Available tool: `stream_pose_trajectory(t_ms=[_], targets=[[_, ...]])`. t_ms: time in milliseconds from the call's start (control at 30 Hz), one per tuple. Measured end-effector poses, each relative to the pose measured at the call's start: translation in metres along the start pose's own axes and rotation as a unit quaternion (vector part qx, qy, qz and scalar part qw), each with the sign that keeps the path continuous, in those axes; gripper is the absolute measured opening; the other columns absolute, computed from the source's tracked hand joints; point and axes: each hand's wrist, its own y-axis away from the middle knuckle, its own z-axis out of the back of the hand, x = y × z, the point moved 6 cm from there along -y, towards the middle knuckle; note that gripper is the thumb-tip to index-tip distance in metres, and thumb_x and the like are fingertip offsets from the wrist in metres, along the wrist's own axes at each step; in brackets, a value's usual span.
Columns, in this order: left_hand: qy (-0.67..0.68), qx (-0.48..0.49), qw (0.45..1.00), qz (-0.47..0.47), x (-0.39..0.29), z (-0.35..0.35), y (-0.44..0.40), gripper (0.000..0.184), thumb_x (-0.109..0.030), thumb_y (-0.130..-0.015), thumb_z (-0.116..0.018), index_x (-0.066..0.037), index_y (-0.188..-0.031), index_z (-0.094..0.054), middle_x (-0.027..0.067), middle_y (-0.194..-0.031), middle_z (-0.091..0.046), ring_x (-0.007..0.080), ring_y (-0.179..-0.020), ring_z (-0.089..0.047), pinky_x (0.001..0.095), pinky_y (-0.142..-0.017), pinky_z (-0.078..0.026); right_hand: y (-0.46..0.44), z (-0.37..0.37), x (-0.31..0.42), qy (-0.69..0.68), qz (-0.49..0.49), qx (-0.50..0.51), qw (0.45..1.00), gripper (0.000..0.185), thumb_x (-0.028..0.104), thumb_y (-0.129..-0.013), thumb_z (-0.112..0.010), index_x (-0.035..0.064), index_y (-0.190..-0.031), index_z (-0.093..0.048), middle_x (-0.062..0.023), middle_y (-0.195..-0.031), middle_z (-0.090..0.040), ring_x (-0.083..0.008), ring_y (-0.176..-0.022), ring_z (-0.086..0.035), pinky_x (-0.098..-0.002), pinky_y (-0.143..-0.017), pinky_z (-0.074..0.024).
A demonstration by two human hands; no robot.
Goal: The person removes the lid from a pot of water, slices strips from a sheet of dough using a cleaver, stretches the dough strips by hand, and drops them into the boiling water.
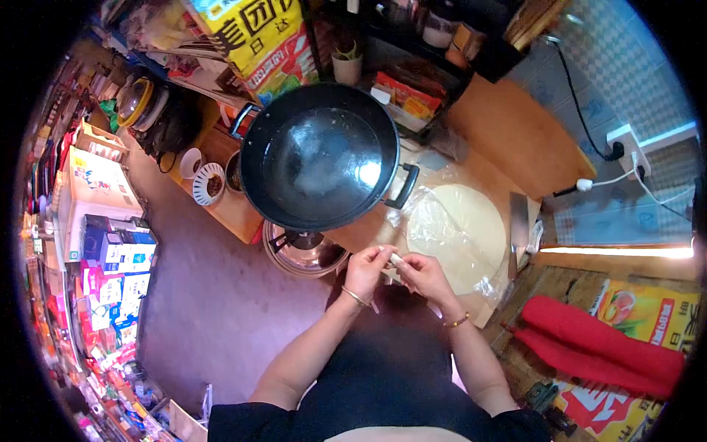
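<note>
In front of my body, my left hand [366,274] and my right hand [427,278] meet, fingertips almost touching. Both are closed in a pinch on a small whitish piece [396,260], perhaps dough; its kind is too small to make out. Just beyond the hands stands a large black wok [317,158] with two handles and clear liquid inside. Right of it lies a wide pale round sheet [471,221], partly under crumpled clear plastic film [434,228]. A pot with a glass lid [309,254] sits to the left of my left hand.
A wide knife blade [519,221] lies at the right of the round sheet. Small bowls [209,184] stand left of the wok. A yellow bag [258,44] rises behind it. Red cloth [589,342] lies at right, below a wall socket [627,151] with cords.
</note>
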Motion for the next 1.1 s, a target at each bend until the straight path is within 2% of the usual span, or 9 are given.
stream_pose_trajectory(t_ms=[100,433,567,633,733,867,933,1033,1100], targets=[[0.096,0.011,0.995,0.005,-0.033,0.011,0.004,0.022,-0.019,-0.088,-0.051,0.001,-0.096,-0.057,0.0086,-0.087,-0.062,0.0146,-0.071,-0.06,0.0253,-0.069,-0.049,-0.002,-0.012,0.018,-0.057,0.029,-0.002,0.998,0.016,0.016,-0.086,-0.055,0.0007,-0.085,-0.059,-0.0011,-0.061,-0.055,-0.0065,-0.05,-0.052,-0.0173,-0.044,-0.0418],[0.153,0.005,0.988,0.017,-0.084,0.053,0.006,0.032,-0.028,-0.09,-0.046,0.002,-0.094,-0.055,0.0137,-0.087,-0.062,0.018,-0.074,-0.062,0.0277,-0.068,-0.052,-0.005,-0.034,0.046,-0.076,-0.003,0.076,0.994,0.016,0.015,-0.087,-0.053,-0.0007,-0.088,-0.058,-0.0032,-0.064,-0.058,-0.0071,-0.045,-0.051,-0.0179,-0.039,-0.0396],[0.233,0.05,0.969,0.063,-0.074,0.061,-0.004,0.05,-0.039,-0.092,-0.036,0.006,-0.112,-0.043,0.0213,-0.105,-0.055,0.0272,-0.095,-0.058,0.0362,-0.082,-0.048,-0.019,-0.048,0.048,-0.117,-0.016,0.063,0.991,0.019,0.014,-0.088,-0.05,-0.0015,-0.096,-0.056,-0.0035,-0.068,-0.058,-0.0084,-0.046,-0.052,-0.019,-0.04,-0.0415],[0.151,0.061,0.977,0.14,-0.055,0.061,0.001,0.063,-0.05,-0.09,-0.03,0.005,-0.119,-0.04,0.018,-0.115,-0.051,0.0248,-0.101,-0.054,0.0367,-0.086,-0.043,-0.027,-0.058,0.06,-0.175,0.004,0.047,0.983,0.022,0.014,-0.089,-0.049,-0.0021,-0.103,-0.054,-0.0037,-0.073,-0.058,-0.0092,-0.048,-0.053,-0.0201,-0.041,-0.0436],[-0.084,0.133,0.983,0.092,-0.062,0.046,0.017,0.055,-0.052,-0.089,-0.03,-0.005,-0.108,-0.054,0.0037,-0.093,-0.059,0.0147,-0.088,-0.053,0.0302,-0.08,-0.041,-0.034,-0.066,0.069,-0.15,0.019,0.052,0.987,0.024,0.014,-0.088,-0.049,-0.0015,-0.106,-0.053,-0.0047,-0.077,-0.06,-0.0089,-0.05,-0.053,-0.02,-0.042,-0.0431],[0.087,0.176,0.978,0.075,-0.059,0.029,0.009,0.039,-0.038,-0.092,-0.036,-0.005,-0.1,-0.055,0.0057,-0.088,-0.059,0.0142,-0.084,-0.055,0.0259,-0.069,-0.043,-0.036,-0.071,0.075,-0.087,0.017,0.055,0.995,0.021,0.012,-0.087,-0.052,-0.0015,-0.102,-0.055,-0.0046,-0.078,-0.061,-0.0071,-0.052,-0.053,-0.0187,-0.044,-0.0426],[0.285,0.041,0.957,0.017,-0.072,0.038,-0.003,0.028,-0.027,-0.092,-0.042,-0.003,-0.099,-0.054,0.0091,-0.089,-0.06,0.0167,-0.081,-0.058,0.0277,-0.07,-0.046,-0.034,-0.072,0.077,-0.048,0.009,0.039,0.998,0.016,0.012,-0.085,-0.054,-0.0018,-0.093,-0.059,-0.0042,-0.073,-0.061,-0.0063,-0.051,-0.053,-0.0184,-0.044,-0.0426],[0.294,-0.005,0.956,0.025,-0.079,0.049,-0.008,0.023,-0.021,-0.089,-0.048,-0.001,-0.1,-0.052,0.0126,-0.093,-0.06,0.0217,-0.085,-0.06,0.0339,-0.077,-0.05,-0.035,-0.06,0.067,0.126,-0.03,0.023,0.991,0.017,0.014,-0.086,-0.055,-0.0018,-0.089,-0.059,-0.0027,-0.066,-0.059,-0.0059,-0.051,-0.052,-0.0194,-0.044,-0.0414],[0.293,-0.002,0.956,0.028,-0.085,0.055,-0.008,0.023,-0.021,-0.089,-0.049,-0.001,-0.1,-0.052,0.0129,-0.093,-0.06,0.0226,-0.086,-0.06,0.0341,-0.076,-0.051,-0.031,-0.055,0.064,0.106,-0.022,0.027,0.994,0.017,0.014,-0.085,-0.056,-0.0021,-0.086,-0.06,-0.0028,-0.062,-0.058,-0.0059,-0.049,-0.052,-0.0193,-0.044,-0.0416]])
